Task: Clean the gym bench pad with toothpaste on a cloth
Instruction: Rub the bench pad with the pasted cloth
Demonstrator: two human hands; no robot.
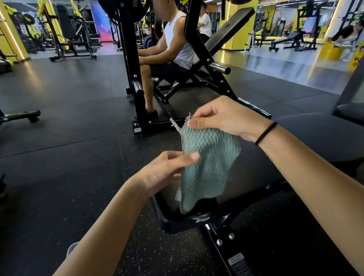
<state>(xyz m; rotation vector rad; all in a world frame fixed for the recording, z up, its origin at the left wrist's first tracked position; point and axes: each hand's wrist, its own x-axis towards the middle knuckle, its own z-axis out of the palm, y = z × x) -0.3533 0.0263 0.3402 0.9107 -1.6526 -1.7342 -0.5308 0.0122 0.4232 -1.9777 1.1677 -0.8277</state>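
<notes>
Green cloth held up mid-frame, hanging over the black pad at lower centre, its lower edge at the pad's near end. Right hand pinches the top corner between thumb and fingers. Left hand pinches the left edge, thumb on top. Black hair tie on right wrist. Frame under pad, lower right. Seated person on a machine, upper centre. Dark rubber floor all round.
</notes>
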